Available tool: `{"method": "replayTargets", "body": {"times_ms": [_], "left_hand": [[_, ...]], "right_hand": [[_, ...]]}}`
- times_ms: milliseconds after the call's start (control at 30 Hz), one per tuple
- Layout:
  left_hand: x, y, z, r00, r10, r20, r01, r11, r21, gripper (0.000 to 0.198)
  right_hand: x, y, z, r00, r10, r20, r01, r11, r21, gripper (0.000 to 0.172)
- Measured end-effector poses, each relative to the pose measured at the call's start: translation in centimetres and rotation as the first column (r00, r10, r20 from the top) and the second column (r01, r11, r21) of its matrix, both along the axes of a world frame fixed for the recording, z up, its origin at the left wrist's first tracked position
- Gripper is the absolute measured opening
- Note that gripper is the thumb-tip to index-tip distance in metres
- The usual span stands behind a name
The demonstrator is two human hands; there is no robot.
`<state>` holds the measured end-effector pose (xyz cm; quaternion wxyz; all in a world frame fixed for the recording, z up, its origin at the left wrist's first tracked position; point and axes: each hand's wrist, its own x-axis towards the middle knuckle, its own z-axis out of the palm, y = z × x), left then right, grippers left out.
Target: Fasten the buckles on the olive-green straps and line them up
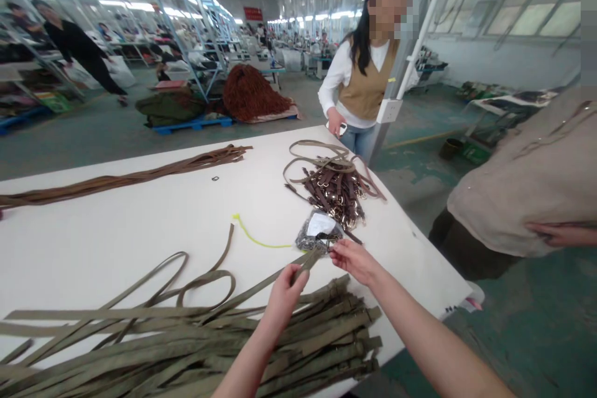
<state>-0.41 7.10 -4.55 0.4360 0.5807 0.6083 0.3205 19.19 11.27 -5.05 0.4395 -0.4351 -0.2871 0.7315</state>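
My left hand [286, 289] is closed around an olive webbing strap [261, 286], whose end points toward my other hand. Thumb and fingers of my right hand [353, 260] are pinched together close to that strap end; whatever is between them is too small to make out. Just beyond the fingertips lies a clear plastic bag [305, 237] of small black metal parts with a white label. Dark pieces [329, 237] show at the bag's near edge. Below my hands, a thick bundle of olive straps [186, 348] spreads across the front of the white table [140, 224].
A pile of dark brown straps with metal clasps [338, 189] sits behind the bag. Brown straps [121, 180] lie at the far left, beside a small dark ring [215, 178] and a yellow-green cord [256, 237]. One person [366, 74] stands at the far corner, another [527, 180] at right.
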Motion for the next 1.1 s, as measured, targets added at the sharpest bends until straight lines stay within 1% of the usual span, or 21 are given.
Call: {"method": "replayTargets", "body": {"times_ms": [33, 100, 167, 233, 333, 433, 533, 633, 700, 767, 867, 1000, 1100], "left_hand": [[0.1, -0.1, 0.7, 0.999, 0.037, 0.015, -0.037, 0.999, 0.012, 0.03], [0.2, -0.4, 2.1, 0.995, 0.08, 0.051, -0.082, 0.996, 0.021, 0.032], [0.4, -0.9, 3.0, 0.992, 0.065, 0.111, -0.066, 0.998, -0.002, 0.033], [0.5, -1.5, 3.4, 0.983, 0.008, 0.184, -0.002, 0.999, -0.034, 0.032], [0.4, -2.4, 3.6, 0.972, -0.064, 0.226, 0.083, 0.994, -0.075, 0.029], [0.0, -3.2, 3.7, 0.982, -0.083, 0.172, 0.099, 0.991, -0.089, 0.023], [-0.4, -3.9, 4.0, 0.983, -0.142, 0.113, 0.148, 0.988, -0.053, 0.021], [-0.6, -4.4, 4.3, 0.972, -0.222, 0.079, 0.225, 0.974, -0.018, 0.022], [-0.6, -4.6, 4.5, 0.968, -0.244, 0.067, 0.245, 0.97, -0.008, 0.023], [-0.5, -4.7, 4.6, 0.968, -0.246, 0.05, 0.247, 0.969, -0.009, 0.022], [-0.4, -4.8, 4.5, 0.966, -0.256, 0.032, 0.257, 0.966, -0.018, 0.021], [0.0, -5.3, 4.1, 0.959, -0.283, 0.037, 0.283, 0.959, -0.006, 0.021], [0.1, -5.4, 4.1, 0.962, -0.271, 0.033, 0.271, 0.962, 0.01, 0.019]], "right_hand": [[-0.3, -1.1, 0.8, 0.994, 0.014, -0.107, -0.018, 0.999, -0.034, 0.024], [-1.1, -3.1, 1.8, 0.974, 0.023, -0.227, -0.044, 0.995, -0.087, 0.024], [-1.9, -4.7, 2.2, 0.957, 0.016, -0.289, -0.058, 0.989, -0.139, 0.023], [-2.7, -5.8, 2.2, 0.944, 0.005, -0.329, -0.068, 0.982, -0.179, 0.02], [-3.7, -7.1, 2.1, 0.933, 0.019, -0.359, -0.092, 0.978, -0.187, 0.018], [-4.2, -7.9, 1.9, 0.94, 0.062, -0.335, -0.113, 0.984, -0.136, 0.02], [-4.2, -8.2, 1.8, 0.951, 0.108, -0.29, -0.145, 0.983, -0.109, 0.027], [-3.8, -8.3, 1.9, 0.934, 0.24, -0.264, -0.276, 0.955, -0.11, 0.027], [-3.5, -8.4, 2.0, 0.9, 0.329, -0.288, -0.371, 0.923, -0.105, 0.024], [-3.2, -8.7, 2.2, 0.865, 0.371, -0.338, -0.425, 0.9, -0.1, 0.023], [-2.9, -9.3, 2.4, 0.843, 0.366, -0.394, -0.438, 0.893, -0.107, 0.02], [-2.7, -10.0, 2.2, 0.858, 0.309, -0.411, -0.402, 0.902, -0.161, 0.021], [-2.8, -10.1, 1.9, 0.857, 0.282, -0.43, -0.389, 0.903, -0.182, 0.021]]}}
